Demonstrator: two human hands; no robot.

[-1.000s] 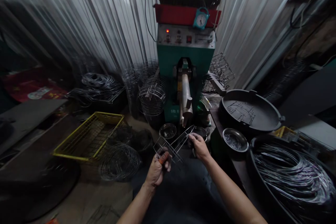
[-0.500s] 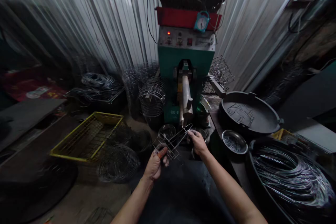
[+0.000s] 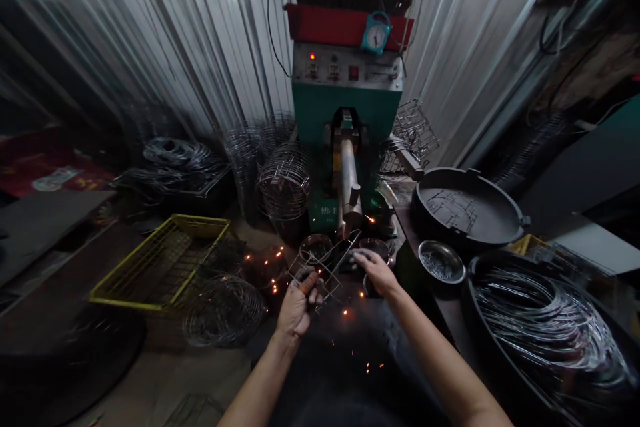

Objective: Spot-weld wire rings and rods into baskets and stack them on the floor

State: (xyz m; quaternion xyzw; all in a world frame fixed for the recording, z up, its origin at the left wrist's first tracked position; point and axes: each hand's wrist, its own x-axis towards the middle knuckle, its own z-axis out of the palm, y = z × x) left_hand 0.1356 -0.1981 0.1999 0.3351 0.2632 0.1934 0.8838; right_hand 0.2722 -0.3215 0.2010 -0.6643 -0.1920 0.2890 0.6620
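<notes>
A green machine (image 3: pixel 313 110) with a red light stands ahead, its round metal arm (image 3: pixel 349 170) reaching toward me. Below the arm's tip is a small wire frame (image 3: pixel 327 275), gripped at its left side by my left hand (image 3: pixel 299 300), which has an orange-brown wrap on one finger. My right hand (image 3: pixel 374 268) is beside the frame's upper right; its fingers are loosely extended, and no wire shows clearly between them. Orange sparks are scattered around both hands and below them.
On the left are a yellow wire basket (image 3: pixel 163 260) and round wire coils (image 3: pixel 224 312). At right stand a black round pan (image 3: pixel 467 207) with small wire pieces, a metal bowl (image 3: pixel 441 261) of small parts, and a large tub holding wire rings (image 3: pixel 555 320).
Sparks have appeared beneath the machine's arm. My right hand's fingers have loosened from the wire they pinched. The whole view has shifted slightly.
</notes>
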